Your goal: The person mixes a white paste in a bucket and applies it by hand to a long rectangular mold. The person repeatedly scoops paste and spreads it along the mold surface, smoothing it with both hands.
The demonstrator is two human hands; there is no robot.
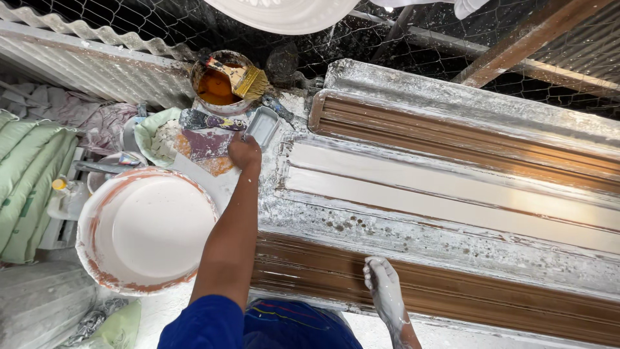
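My left hand (244, 152) is stretched out ahead of me, fingers curled around the edge of a small grey tray (262, 126) that sits at the near end of the workbench, just below a tin of orange-brown liquid (216, 86). A wide yellow-bristled brush (242, 79) rests across the rim of that tin. Just left of the tray lies a scraper (205, 120) with a stained blade, on a smeared patch of the bench.

My right hand (382, 283), coated white, lies flat with fingers spread a little on the near brown mould (465, 294), holding nothing. Beyond it runs a long mould filled with white plaster (452, 194), and past that another brown mould (478, 139), all lying side by side lengthwise with crusted white rims.

To my left, below my forearm, stands a big bucket (146, 231) of white plaster mix. Further left are green sacks (26, 174) piled up. Wire mesh (161, 26) backs the bench.
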